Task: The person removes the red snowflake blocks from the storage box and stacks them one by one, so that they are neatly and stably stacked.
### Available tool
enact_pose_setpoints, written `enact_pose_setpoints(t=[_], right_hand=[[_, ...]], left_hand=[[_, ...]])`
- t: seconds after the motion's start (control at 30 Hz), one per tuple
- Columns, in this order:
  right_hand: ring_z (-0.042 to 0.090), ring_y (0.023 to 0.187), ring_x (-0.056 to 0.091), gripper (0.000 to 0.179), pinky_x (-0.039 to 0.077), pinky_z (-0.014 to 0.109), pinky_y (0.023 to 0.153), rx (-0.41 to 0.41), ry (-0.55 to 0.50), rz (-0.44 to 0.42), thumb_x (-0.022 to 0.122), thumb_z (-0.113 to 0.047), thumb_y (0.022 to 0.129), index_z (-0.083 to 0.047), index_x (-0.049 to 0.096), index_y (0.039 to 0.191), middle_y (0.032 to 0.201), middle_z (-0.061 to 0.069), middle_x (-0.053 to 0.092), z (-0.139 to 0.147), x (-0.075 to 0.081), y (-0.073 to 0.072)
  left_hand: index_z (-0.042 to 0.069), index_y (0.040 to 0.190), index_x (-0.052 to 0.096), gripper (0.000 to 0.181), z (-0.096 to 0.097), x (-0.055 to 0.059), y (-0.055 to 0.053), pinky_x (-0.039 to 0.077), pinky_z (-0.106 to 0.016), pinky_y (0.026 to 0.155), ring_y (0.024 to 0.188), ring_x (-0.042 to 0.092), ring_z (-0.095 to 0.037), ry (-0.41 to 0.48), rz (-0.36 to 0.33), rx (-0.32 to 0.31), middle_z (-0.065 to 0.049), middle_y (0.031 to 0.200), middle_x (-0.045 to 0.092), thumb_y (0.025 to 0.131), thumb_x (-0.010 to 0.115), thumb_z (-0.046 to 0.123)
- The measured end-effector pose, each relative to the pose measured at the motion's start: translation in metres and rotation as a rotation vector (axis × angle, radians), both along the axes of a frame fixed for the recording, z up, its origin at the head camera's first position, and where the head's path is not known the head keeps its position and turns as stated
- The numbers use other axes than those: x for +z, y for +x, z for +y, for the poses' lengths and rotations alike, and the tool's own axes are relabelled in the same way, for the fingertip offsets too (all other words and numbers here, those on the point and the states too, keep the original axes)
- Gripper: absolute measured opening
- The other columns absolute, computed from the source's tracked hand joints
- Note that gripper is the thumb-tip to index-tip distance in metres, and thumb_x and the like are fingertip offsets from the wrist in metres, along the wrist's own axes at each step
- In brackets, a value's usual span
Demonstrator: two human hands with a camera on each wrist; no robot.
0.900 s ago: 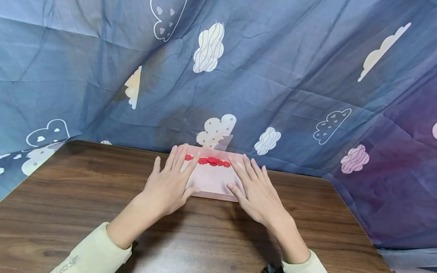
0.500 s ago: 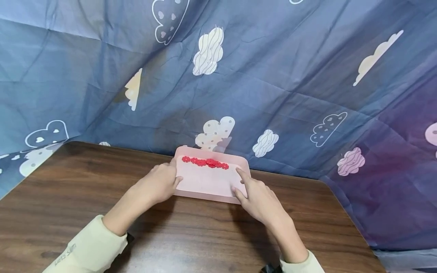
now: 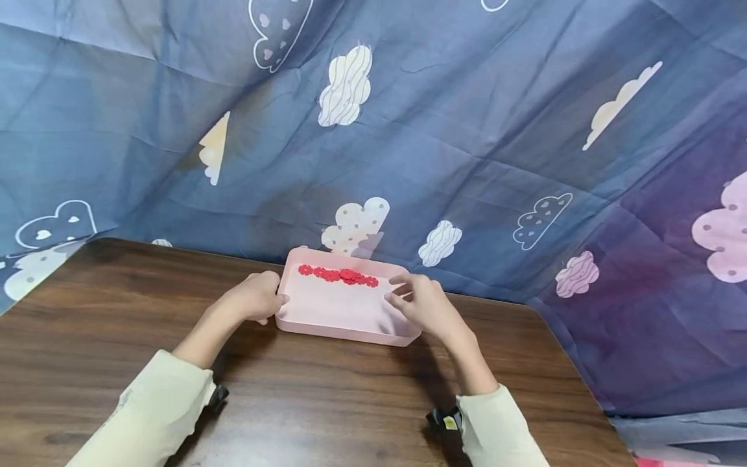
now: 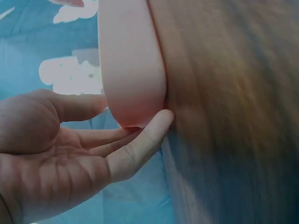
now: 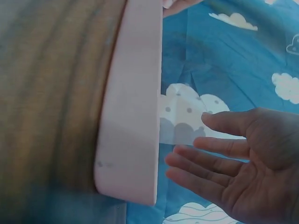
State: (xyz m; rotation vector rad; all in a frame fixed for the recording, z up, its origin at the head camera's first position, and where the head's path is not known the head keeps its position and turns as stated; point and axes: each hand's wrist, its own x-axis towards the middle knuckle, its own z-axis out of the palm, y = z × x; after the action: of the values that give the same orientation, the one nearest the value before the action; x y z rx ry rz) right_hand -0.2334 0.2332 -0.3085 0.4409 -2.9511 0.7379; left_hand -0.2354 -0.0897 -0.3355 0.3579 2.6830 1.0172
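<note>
Pink tray (image 3: 335,306), one-handed grip!
My left hand (image 3: 252,298) pinches its left end; my right hand (image 3: 428,306) hovers, fingers relaxed, near the other.

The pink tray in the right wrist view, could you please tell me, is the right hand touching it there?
No, cloud-printed cloth shows in the gap between the pink tray and the right hand.

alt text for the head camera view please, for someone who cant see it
A person's left hand grips the left end of a pink tray bearing a row of red flower shapes, while the right hand hovers over the tray's right end. Below is a brown wood-grain table; behind hangs blue cloth printed with clouds.
</note>
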Motion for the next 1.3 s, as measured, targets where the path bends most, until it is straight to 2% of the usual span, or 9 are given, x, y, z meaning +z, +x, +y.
enact_pose_setpoints(t=[0.13, 0.3, 0.37, 0.63, 0.8, 0.87, 0.97, 1.13, 1.3], right_hand=[[0.032, 0.103, 0.08, 0.036, 0.07, 0.043, 0.088, -0.001, 0.008, -0.045, 0.076, -0.019, 0.101, 0.001, 0.072, 0.13, 0.113, 0.018, 0.081, -0.002, 0.011, -0.017], [0.037, 0.098, 0.08, 0.04, 0.068, 0.031, 0.076, 0.005, -0.003, -0.136, 0.073, -0.018, 0.101, 0.005, 0.07, 0.133, 0.115, 0.022, 0.08, -0.007, 0.019, -0.042], [0.04, 0.099, 0.079, 0.04, 0.068, 0.031, 0.076, -0.006, -0.013, -0.172, 0.072, -0.016, 0.101, 0.007, 0.069, 0.133, 0.115, 0.023, 0.079, -0.01, 0.019, -0.05], [0.032, 0.098, 0.078, 0.033, 0.071, 0.042, 0.093, -0.08, -0.123, -0.32, 0.069, -0.008, 0.101, 0.009, 0.07, 0.129, 0.113, 0.026, 0.077, -0.022, 0.006, -0.074], [0.024, 0.089, 0.079, 0.036, 0.071, 0.039, 0.089, -0.121, -0.117, -0.37, 0.067, -0.008, 0.101, 0.009, 0.067, 0.133, 0.101, 0.018, 0.078, -0.026, -0.005, -0.084], [0.022, 0.085, 0.078, 0.037, 0.072, 0.038, 0.087, -0.128, -0.117, -0.389, 0.065, -0.007, 0.102, 0.01, 0.065, 0.135, 0.1, 0.019, 0.078, -0.027, -0.01, -0.087], [0.018, 0.079, 0.077, 0.035, 0.072, 0.036, 0.085, -0.143, -0.09, -0.394, 0.067, -0.008, 0.103, 0.008, 0.067, 0.134, 0.1, 0.02, 0.077, -0.027, -0.017, -0.091], [0.013, 0.065, 0.072, 0.023, 0.069, 0.025, 0.068, -0.188, 0.016, -0.324, 0.08, -0.013, 0.098, 0.003, 0.075, 0.113, 0.082, 0.013, 0.074, -0.029, -0.028, -0.096], [0.011, 0.057, 0.068, 0.022, 0.062, 0.02, 0.057, -0.238, 0.052, -0.292, 0.086, -0.016, 0.093, -0.002, 0.069, 0.099, 0.071, 0.006, 0.069, -0.033, -0.035, -0.097]], left_hand=[[-0.013, 0.109, 0.062, 0.018, 0.0, 0.002, -0.008, 0.072, -0.034, 0.068, 0.074, 0.076, -0.024, 0.093, -0.077, 0.016, -0.017, 0.088, 0.063, 0.108, 0.052, 0.002], [-0.022, 0.131, 0.054, 0.029, -0.004, -0.001, -0.016, 0.073, -0.038, 0.074, 0.089, 0.072, -0.027, 0.233, -0.172, 0.06, -0.03, 0.106, 0.065, 0.108, 0.049, -0.004], [-0.024, 0.137, 0.048, 0.034, -0.006, -0.003, -0.017, 0.073, -0.039, 0.076, 0.091, 0.072, -0.029, 0.269, -0.197, 0.071, -0.034, 0.111, 0.064, 0.108, 0.049, -0.005], [-0.027, 0.143, 0.038, 0.042, -0.012, -0.008, -0.016, 0.073, -0.036, 0.072, 0.08, 0.071, -0.025, 0.392, -0.277, 0.092, -0.032, 0.111, 0.063, 0.108, 0.049, -0.007], [-0.027, 0.141, 0.04, 0.04, -0.014, -0.012, -0.015, 0.073, -0.035, 0.073, 0.077, 0.069, -0.022, 0.459, -0.282, 0.08, -0.027, 0.104, 0.065, 0.107, 0.049, -0.008], [-0.027, 0.14, 0.04, 0.039, -0.013, -0.013, -0.014, 0.073, -0.035, 0.073, 0.076, 0.069, -0.021, 0.477, -0.286, 0.075, -0.024, 0.1, 0.066, 0.107, 0.049, -0.008], [-0.026, 0.14, 0.041, 0.038, -0.012, -0.015, -0.014, 0.073, -0.034, 0.073, 0.076, 0.068, -0.021, 0.494, -0.291, 0.067, -0.022, 0.098, 0.066, 0.107, 0.049, -0.008], [-0.025, 0.14, 0.041, 0.038, -0.01, -0.015, -0.013, 0.073, -0.034, 0.073, 0.077, 0.068, -0.021, 0.481, -0.29, 0.064, -0.023, 0.1, 0.066, 0.107, 0.049, -0.008], [-0.024, 0.14, 0.042, 0.037, -0.01, -0.015, -0.012, 0.073, -0.033, 0.072, 0.077, 0.068, -0.021, 0.455, -0.284, 0.091, -0.024, 0.101, 0.066, 0.107, 0.049, -0.008]])
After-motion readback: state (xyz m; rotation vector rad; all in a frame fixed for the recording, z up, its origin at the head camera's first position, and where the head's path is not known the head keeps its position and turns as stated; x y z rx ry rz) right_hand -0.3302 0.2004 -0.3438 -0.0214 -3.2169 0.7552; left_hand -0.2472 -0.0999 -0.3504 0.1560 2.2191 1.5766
